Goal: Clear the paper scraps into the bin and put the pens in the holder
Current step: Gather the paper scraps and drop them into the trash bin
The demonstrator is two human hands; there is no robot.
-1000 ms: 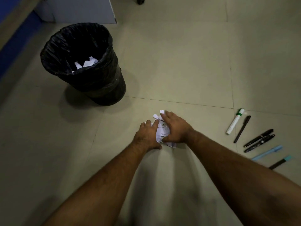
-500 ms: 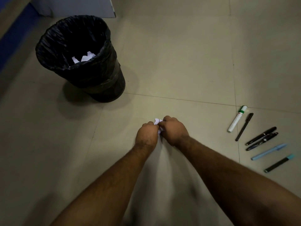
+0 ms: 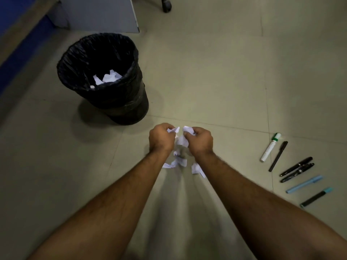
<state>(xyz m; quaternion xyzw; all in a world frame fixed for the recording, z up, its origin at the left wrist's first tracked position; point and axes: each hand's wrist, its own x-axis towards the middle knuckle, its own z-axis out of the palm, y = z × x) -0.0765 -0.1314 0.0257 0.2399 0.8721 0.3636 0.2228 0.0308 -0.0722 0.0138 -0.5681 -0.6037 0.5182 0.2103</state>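
My left hand (image 3: 161, 138) and my right hand (image 3: 199, 141) are raised side by side over the floor, each curled round white paper scraps (image 3: 181, 140). More scraps (image 3: 196, 168) lie or fall below the hands, blurred. The black bin (image 3: 90, 53) with a black liner stands to the upper left and holds white paper scraps (image 3: 107, 78). At the right, several pens lie in a row on the floor: a white marker (image 3: 269, 148) with a green cap, a thin black pen (image 3: 278, 156), two black pens (image 3: 296, 169), a light blue pen (image 3: 304, 184) and a dark pen (image 3: 316, 197) with a teal cap. No holder is in view.
The floor is beige tile (image 3: 206, 72). A grey panel (image 3: 101, 14) stands behind the bin and a chair castor (image 3: 166, 5) shows at the top. A blue strip (image 3: 16, 59) runs along the left edge.
Both hands have lifted off the floor with scraps bunched in them and moved slightly apart. Some scraps have slipped out below the hands. The view has shifted, so the bin appears lower.
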